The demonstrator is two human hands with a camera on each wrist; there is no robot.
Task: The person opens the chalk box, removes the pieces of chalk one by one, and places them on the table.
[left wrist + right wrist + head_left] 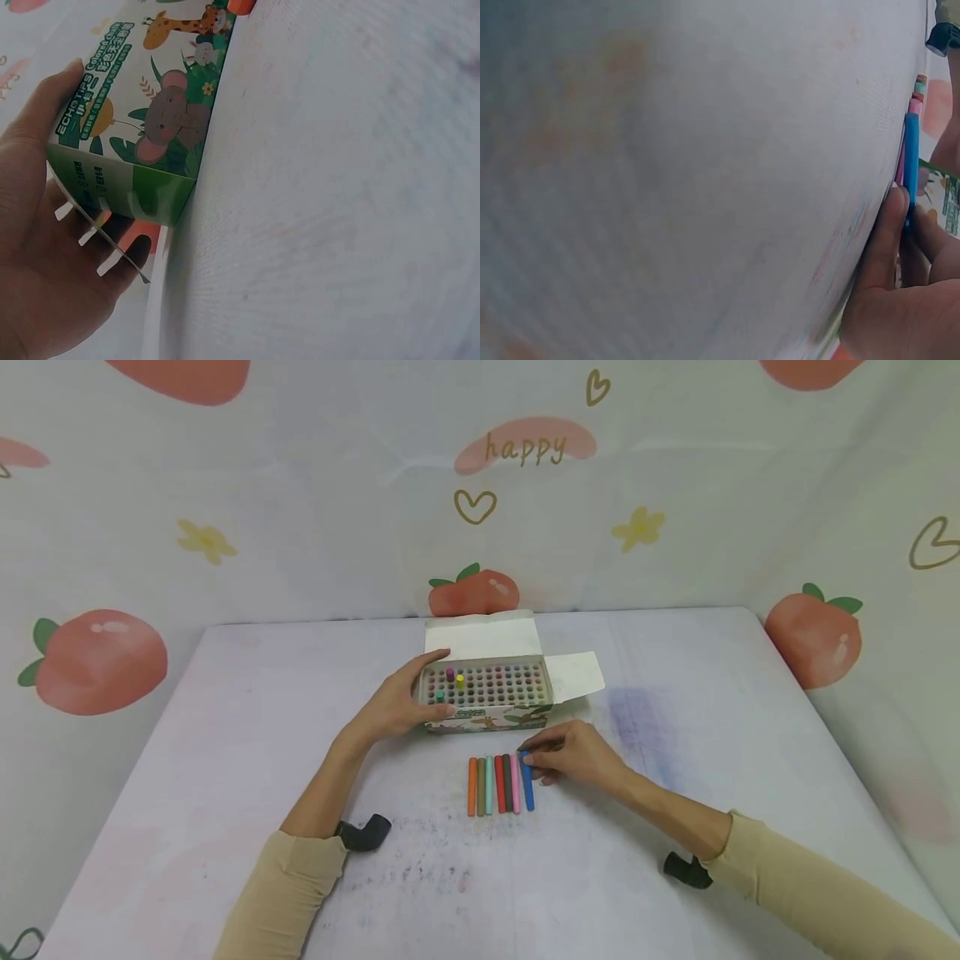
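A chalk box (495, 721) with a holed insert stands on the table, its lid open; purple, yellow and green chalk (440, 697) sticks poke up at its left. My left hand (390, 703) grips the box's left end, thumb along the front, as the left wrist view shows beside the printed elephant panel (172, 112). My right hand (581, 756) pinches the upper end of a blue chalk stick (528, 787) between thumb and fingers. To its left lie orange, olive, mint, red, dark brown and pink chalk (515, 787) sticks, side by side in front of the box.
The lid flap (483, 635) leans up behind the box, and a side flap (576, 677) sticks out right. Blue-purple smudges (641, 731) mark the white table cloth (300, 677). A patterned curtain (337, 485) hangs behind. Black wrist mounts (365, 833) sit at both sleeves.
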